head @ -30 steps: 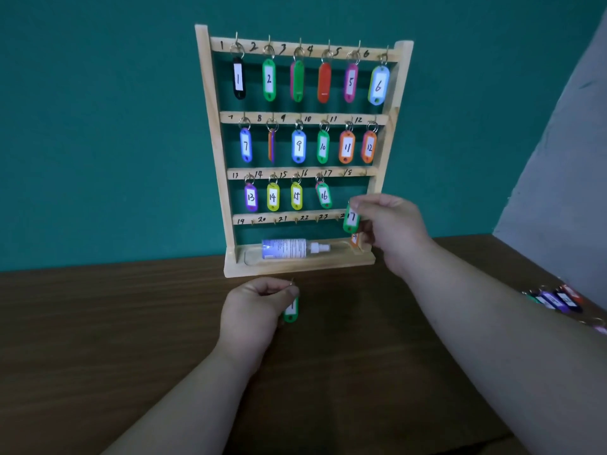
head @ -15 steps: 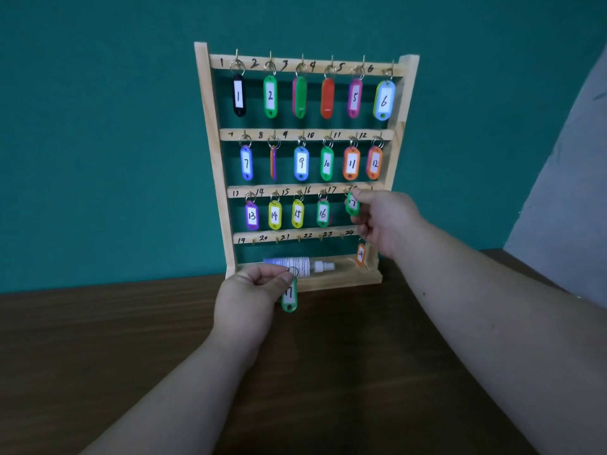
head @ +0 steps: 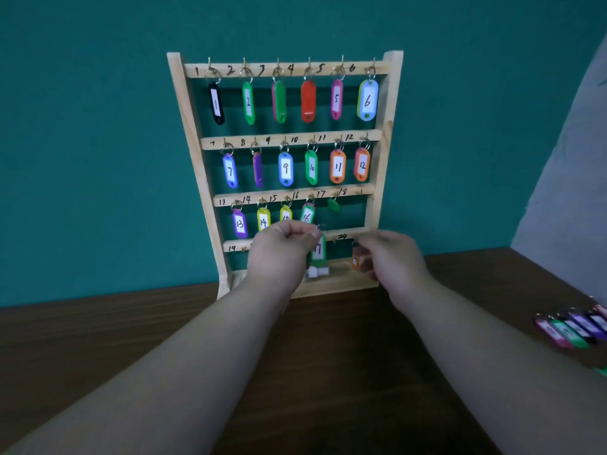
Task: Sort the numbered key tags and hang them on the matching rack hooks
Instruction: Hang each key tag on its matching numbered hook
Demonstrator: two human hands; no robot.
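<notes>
Table: dark brown wood grain [head: 328,372], under both forearms.
Wall: flat teal wall [head: 82,142] behind the rack; a grey slanted panel [head: 571,165] stands at the right.
Rack: pale wood rack [head: 184,103], standing on the table against the wall, with four rows of numbered hooks; coloured tags hang along the top three rows.
Left hand: the left hand [head: 282,254] pinches the ring of a green tag in front of the bottom row.
Green tag: the green tag [head: 318,251], marked 17, hangs from those fingers, above a white bottle cap [head: 317,273] in the rack's base.
Right hand: the right hand [head: 391,257] is blurred, just beside an orange tag [head: 355,260] low by the rack's right post; whether it grips anything cannot be told.
Loose tags: a row of loose tags [head: 571,326] lies at the table's right edge.
</notes>
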